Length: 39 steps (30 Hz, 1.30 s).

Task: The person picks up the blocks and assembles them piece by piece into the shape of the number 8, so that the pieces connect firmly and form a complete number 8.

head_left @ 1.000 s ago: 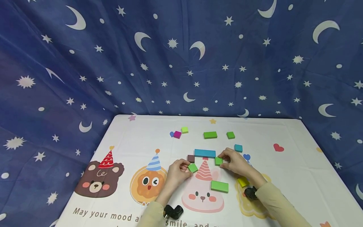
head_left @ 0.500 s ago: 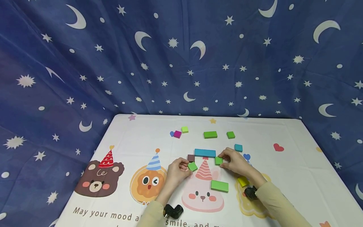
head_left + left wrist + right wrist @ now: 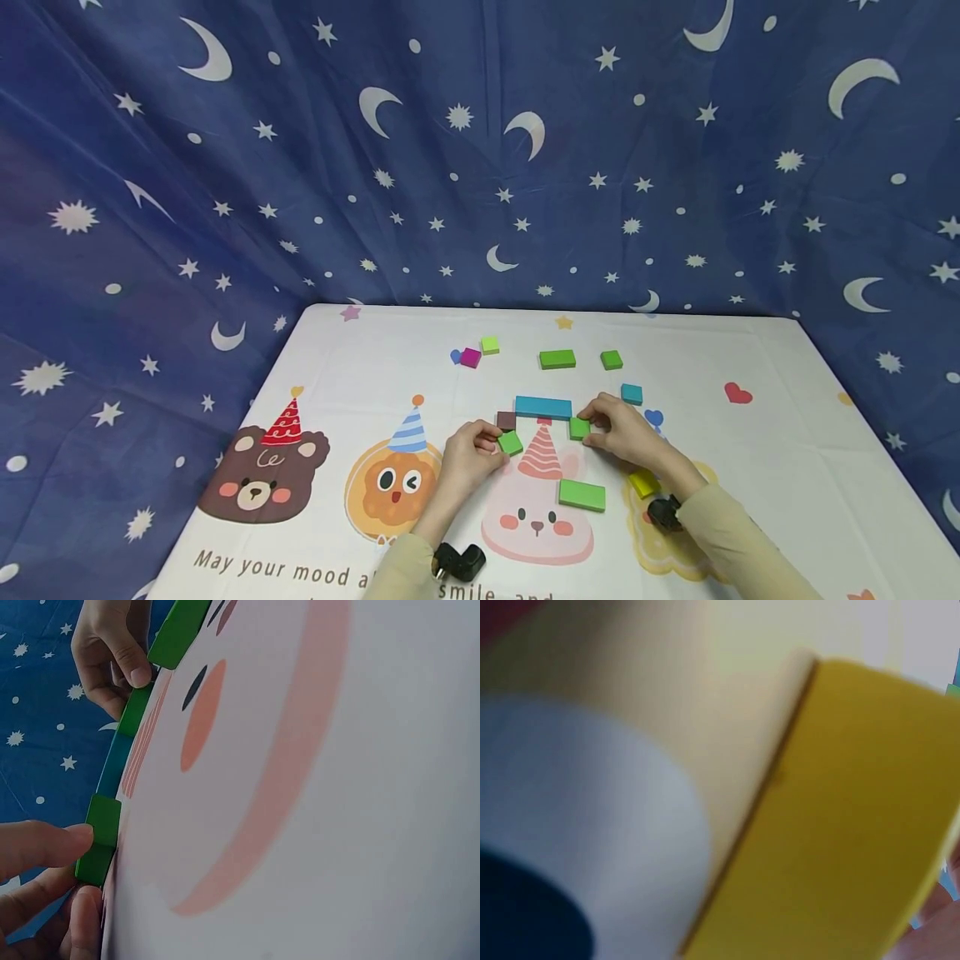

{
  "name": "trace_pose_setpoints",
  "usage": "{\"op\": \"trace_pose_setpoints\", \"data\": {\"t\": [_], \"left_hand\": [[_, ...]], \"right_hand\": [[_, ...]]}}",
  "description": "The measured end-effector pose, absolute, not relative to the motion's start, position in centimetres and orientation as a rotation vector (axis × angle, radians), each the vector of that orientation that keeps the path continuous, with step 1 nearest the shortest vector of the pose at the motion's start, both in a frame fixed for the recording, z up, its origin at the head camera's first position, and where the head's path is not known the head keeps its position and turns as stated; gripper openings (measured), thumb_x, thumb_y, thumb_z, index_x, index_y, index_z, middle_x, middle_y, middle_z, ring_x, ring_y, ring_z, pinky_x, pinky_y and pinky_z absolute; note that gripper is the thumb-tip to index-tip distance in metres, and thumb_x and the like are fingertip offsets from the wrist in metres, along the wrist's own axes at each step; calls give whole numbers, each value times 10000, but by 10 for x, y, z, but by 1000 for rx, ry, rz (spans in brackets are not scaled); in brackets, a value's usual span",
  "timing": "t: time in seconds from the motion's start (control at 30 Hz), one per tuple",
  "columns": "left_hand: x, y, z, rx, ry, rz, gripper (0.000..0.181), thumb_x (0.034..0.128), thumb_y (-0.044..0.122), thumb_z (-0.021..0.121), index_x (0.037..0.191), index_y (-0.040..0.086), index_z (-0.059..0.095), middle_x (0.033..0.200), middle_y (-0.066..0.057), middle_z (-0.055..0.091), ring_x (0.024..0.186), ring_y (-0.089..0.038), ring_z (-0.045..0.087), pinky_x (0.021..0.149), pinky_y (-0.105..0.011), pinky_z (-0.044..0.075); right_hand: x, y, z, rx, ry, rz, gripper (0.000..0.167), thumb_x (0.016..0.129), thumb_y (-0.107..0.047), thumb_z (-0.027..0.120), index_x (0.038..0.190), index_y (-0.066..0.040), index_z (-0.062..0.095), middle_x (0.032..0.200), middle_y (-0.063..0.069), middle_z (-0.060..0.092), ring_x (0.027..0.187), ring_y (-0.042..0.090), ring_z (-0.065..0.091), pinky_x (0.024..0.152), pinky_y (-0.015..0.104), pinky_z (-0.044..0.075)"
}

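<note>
In the head view my left hand [image 3: 467, 460] pinches a square green block [image 3: 511, 442], turned at an angle just in front of a brown block [image 3: 506, 421]. The left wrist view shows thumb and fingers on that green block [image 3: 103, 817]. A second square green block [image 3: 579, 428] is between the thumb and fingers of my right hand [image 3: 624, 428]. It lies at the right front corner of a long blue block [image 3: 543, 407]. Close below the right wrist is a yellow block [image 3: 643, 482], which fills much of the right wrist view and hides most of that hand there.
A long light green block [image 3: 582, 495] lies nearer me on the white printed tablecloth [image 3: 780, 467]. Farther back are magenta [image 3: 470, 358], lime [image 3: 490, 345], long green [image 3: 557, 359], small green [image 3: 611, 360] and small blue [image 3: 632, 394] blocks. A starry blue curtain [image 3: 480, 208] stands behind.
</note>
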<state>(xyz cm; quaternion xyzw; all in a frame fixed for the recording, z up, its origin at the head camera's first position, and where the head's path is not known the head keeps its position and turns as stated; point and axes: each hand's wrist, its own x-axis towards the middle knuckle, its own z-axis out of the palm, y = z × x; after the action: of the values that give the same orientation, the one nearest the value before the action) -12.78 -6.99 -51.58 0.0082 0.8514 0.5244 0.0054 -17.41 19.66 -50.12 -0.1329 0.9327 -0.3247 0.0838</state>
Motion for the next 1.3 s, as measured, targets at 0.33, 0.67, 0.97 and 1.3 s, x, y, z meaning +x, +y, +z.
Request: {"op": "trace_pose_setpoints", "data": {"t": [0.33, 0.67, 0.97, 1.3], "left_hand": [[-128, -71, -517, 38, 2667, 1649, 283, 659, -25, 766, 927, 20, 689, 865, -102, 629, 695, -83, 544, 619, -154, 468], [-128, -71, -517, 37, 2659, 1666, 290, 660, -29, 771, 933, 20, 690, 850, -101, 632, 683, -70, 539, 619, -154, 468], [-128, -72, -518, 19, 2671, 1666, 283, 656, -30, 773, 921, 25, 691, 806, -91, 625, 661, -56, 531, 604, -163, 459], [-127, -72, -517, 29, 2679, 1637, 273, 671, -1, 781, 925, 39, 690, 844, -69, 623, 667, -50, 513, 595, -164, 460]], "right_hand": [[-174, 197, -502, -414, 2792, -985, 255, 763, -100, 783, 996, -129, 683, 909, -21, 572, 838, 139, 477, 754, 251, 432], [-174, 196, -500, -401, 2797, -965, 255, 767, -103, 782, 999, -128, 681, 909, -19, 571, 839, 141, 478, 751, 255, 432], [-173, 194, -498, -416, 2791, -957, 253, 765, -101, 784, 996, -121, 682, 895, -12, 568, 827, 139, 476, 722, 232, 421], [-171, 191, -491, -543, 2901, -668, 290, 754, -135, 793, 1021, -126, 680, 882, -32, 570, 800, 125, 465, 740, 304, 428]]}}
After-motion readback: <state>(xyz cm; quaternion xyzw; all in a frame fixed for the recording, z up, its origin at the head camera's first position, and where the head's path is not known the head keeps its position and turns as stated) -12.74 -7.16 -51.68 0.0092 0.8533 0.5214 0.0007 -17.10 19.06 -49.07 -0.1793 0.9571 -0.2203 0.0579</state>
